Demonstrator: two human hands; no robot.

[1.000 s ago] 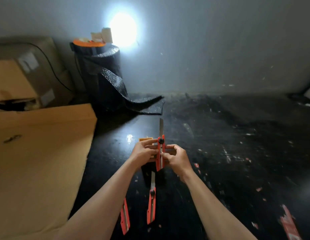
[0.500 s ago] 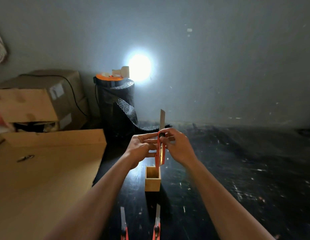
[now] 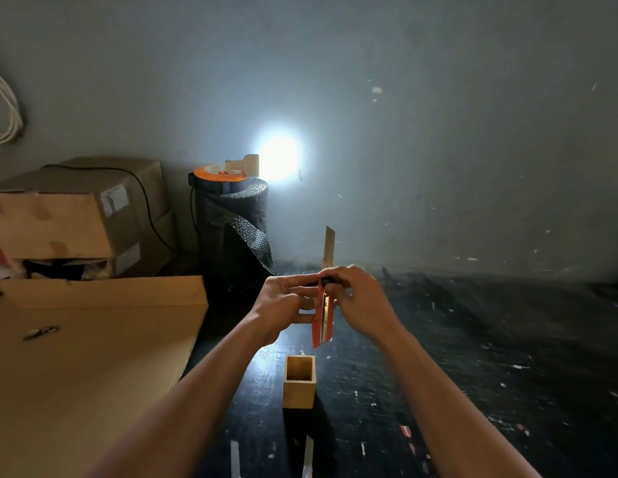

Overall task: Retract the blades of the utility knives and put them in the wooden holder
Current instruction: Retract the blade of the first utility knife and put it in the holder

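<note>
An orange utility knife stands upright in front of me, its long blade sticking up above my fingers. My left hand grips the knife body from the left. My right hand holds it from the right, fingers at the black knob near the top. Below the knife, an open square wooden holder stands on the dark floor with nothing showing inside. Two more blade tips poke into view at the bottom edge.
A large flat cardboard sheet lies at the left. Behind it stand stacked cardboard boxes and a black bubble-wrap roll topped by an orange reel and a bright lamp. Dark scuffed floor stretches to the right.
Both hands lifted the knife upward, away from the floor. The view tilted up, so the holder came out from behind the hands and the two lying knives slid to the bottom edge.
</note>
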